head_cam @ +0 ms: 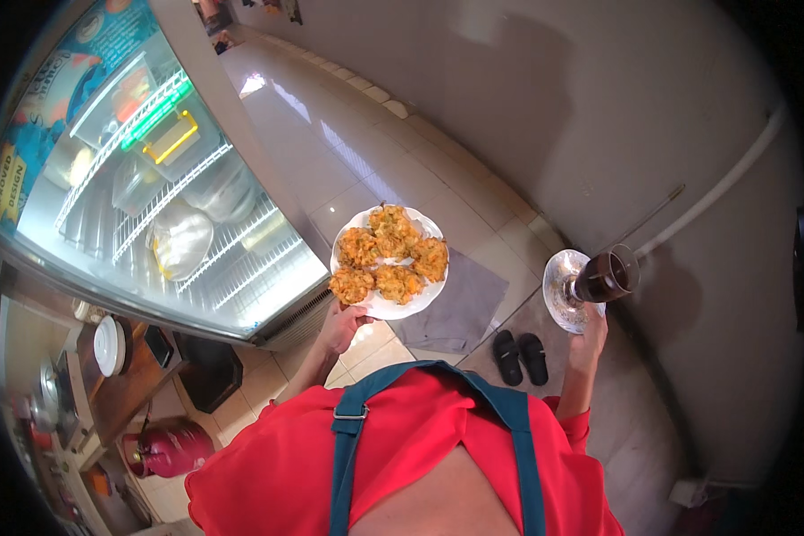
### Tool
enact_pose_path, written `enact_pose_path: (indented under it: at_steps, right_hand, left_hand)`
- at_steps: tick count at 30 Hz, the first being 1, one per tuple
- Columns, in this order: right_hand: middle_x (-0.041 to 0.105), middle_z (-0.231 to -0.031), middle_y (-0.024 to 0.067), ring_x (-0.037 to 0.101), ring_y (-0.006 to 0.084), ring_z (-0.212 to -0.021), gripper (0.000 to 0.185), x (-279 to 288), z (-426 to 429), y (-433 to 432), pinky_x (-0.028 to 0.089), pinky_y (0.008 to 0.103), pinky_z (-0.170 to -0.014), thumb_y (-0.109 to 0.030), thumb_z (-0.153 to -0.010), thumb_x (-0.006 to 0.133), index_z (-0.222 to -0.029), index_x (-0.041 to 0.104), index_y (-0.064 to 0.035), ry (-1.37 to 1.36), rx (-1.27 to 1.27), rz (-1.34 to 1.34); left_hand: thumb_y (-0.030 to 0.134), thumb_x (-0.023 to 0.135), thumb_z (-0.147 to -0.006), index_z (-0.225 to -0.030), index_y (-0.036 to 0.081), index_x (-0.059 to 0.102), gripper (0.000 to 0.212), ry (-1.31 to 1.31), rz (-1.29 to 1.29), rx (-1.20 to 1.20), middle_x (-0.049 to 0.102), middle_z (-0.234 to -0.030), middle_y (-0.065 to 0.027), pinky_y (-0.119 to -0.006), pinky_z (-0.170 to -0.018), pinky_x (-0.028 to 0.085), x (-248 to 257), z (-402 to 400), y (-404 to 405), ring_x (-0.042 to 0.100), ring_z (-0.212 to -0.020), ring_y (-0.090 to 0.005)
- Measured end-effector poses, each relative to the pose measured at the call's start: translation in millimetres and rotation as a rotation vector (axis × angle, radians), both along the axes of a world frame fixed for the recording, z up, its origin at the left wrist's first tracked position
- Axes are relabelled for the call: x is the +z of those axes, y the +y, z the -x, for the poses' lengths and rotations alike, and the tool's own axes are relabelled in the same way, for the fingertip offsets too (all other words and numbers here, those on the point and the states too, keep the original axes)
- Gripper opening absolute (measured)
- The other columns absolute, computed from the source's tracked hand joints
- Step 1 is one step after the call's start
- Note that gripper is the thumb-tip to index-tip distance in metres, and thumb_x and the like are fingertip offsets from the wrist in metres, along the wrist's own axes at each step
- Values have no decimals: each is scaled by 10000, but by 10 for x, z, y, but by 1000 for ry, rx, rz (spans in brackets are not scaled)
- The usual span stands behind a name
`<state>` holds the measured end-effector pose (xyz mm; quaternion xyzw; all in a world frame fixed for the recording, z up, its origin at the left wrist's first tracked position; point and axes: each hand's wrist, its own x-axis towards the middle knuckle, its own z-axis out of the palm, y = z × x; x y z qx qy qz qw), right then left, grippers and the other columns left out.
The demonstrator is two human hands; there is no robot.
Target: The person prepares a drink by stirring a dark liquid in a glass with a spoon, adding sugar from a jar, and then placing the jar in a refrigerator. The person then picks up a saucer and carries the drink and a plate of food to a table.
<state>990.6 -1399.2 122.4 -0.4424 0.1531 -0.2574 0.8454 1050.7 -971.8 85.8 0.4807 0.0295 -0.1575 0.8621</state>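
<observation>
My left hand [342, 328] grips the lower left rim of a white plate [392, 309]. Several golden-brown fritters [399, 285] lie on that plate in a rough ring. Out to the right, my right hand [590, 335] holds a patterned saucer [561, 276] by its lower edge. On the saucer stands a footed glass [604, 276] with a dark drink in it. Part of the saucer is hidden behind the glass, and the fingers under each dish are mostly out of sight.
A lit glass-door display fridge [254, 321] with wire shelves stands at the left. A grey mat [452, 308] and black slippers [519, 358] lie on the tiled floor. Along the right runs a wall [610, 100]. A red gas cylinder [174, 449] sits near a wooden table [130, 382].
</observation>
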Motion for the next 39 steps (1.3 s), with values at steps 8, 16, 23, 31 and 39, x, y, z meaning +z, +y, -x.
enact_pose_path:
  at_steps: [8,16,23,31,39]
  right_hand:
    - [565,-1013,91,571,200,-886,351,31,-741,-618,470,325,-746,-32,-774,564,-1114,485,11,138,47,-46]
    - [565,-1009,99,574,213,-870,361,-46,-1038,-928,478,337,-734,-24,-767,567,-1116,482,7,211,103,-62]
    - [559,-1026,110,574,231,-884,373,-82,-1110,-963,479,356,-752,-13,-759,563,-1120,473,11,183,170,-111]
    - [563,-998,118,585,236,-844,367,-79,-1204,-1010,497,358,-703,26,-731,545,-1094,489,21,146,188,-140]
    - [558,-1004,117,578,228,-854,368,-59,-1123,-1081,491,359,-713,16,-743,545,-1106,483,16,109,147,-139]
  left_hand:
    - [-1,499,-738,-1105,-12,430,373,-22,-17,198,559,-984,-108,-286,-677,487,-3,47,-464,580,-804,-203]
    - [2,493,-709,-1137,-12,424,434,6,-39,327,544,-1043,-95,-276,-666,498,-96,290,-735,574,-829,-188]
    - [12,514,-707,-1111,3,449,409,9,-46,364,553,-1013,-81,-277,-655,497,-71,395,-773,568,-834,-182]
    - [0,513,-710,-1106,6,444,402,-20,-35,377,560,-996,-86,-276,-663,488,-10,418,-764,575,-819,-184]
    - [13,517,-725,-1082,-5,458,362,-43,-37,349,564,-993,-93,-284,-678,485,129,337,-805,579,-821,-181]
